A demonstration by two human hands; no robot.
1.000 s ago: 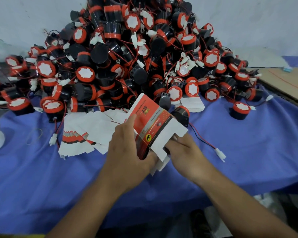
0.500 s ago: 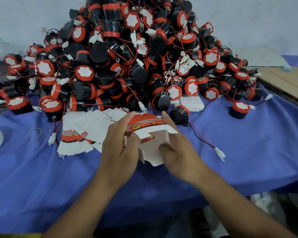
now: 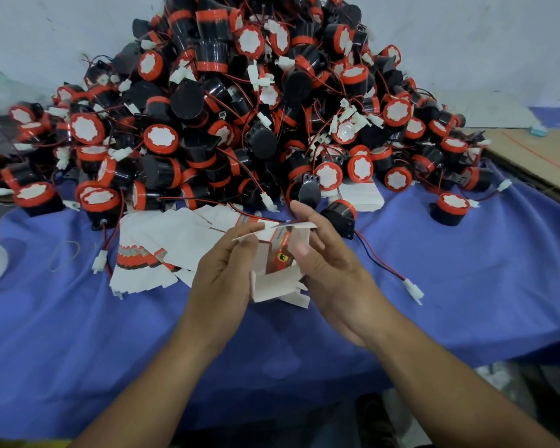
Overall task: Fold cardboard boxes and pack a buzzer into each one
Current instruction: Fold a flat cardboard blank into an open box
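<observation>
centre frame | left hand point(image 3: 220, 279) and right hand point(image 3: 330, 270) grip box point(image 3: 278, 257), apparently squaring it open | buzzer point(image 3: 340, 215) just above, handy for packing

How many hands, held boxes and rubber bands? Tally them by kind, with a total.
hands: 2, left hand and right hand
half-folded cardboard box: 1
rubber band: 1
Total: 4

The single head-worn camera is looking forward and down from close above the blue-covered table point(image 3: 466, 302), taking in the person's forearms point(image 3: 162, 367) entering at the bottom edge and the buzzer pile point(image 3: 240, 108) rising against the wall point(image 3: 62, 33).
</observation>
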